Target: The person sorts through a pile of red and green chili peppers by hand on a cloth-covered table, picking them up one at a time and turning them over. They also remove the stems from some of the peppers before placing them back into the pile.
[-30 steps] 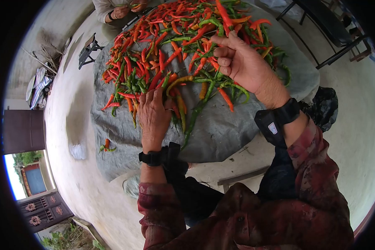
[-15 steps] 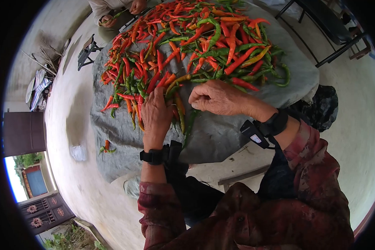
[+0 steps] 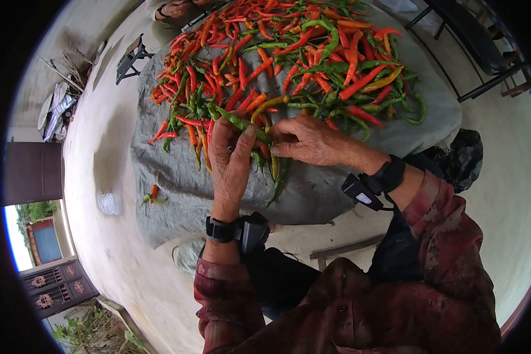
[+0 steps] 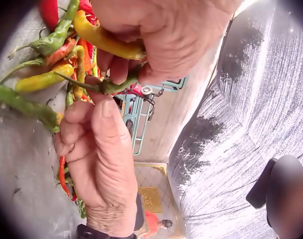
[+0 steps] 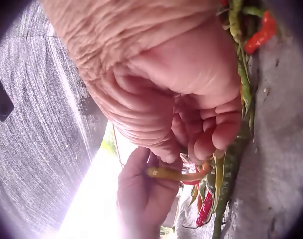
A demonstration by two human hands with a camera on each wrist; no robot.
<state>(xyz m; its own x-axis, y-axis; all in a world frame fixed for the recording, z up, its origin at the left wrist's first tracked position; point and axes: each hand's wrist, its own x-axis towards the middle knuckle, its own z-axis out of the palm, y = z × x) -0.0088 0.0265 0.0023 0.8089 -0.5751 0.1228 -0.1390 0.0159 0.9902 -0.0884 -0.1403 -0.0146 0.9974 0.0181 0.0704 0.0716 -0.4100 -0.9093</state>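
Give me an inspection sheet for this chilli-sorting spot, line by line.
Surface: grey cloth covering the work surface.
Job's things: chilli heap of red, orange and green; one green chilli lifted at its near edge.
Clutter: stray chillies apart from the heap near the cloth's edge; dark bag beside the cloth.
Fingers: left hand and right hand both pinch the green chilli.
Cables: nothing seen.
Surroundings: concrete floor, folding stool, second person opposite.
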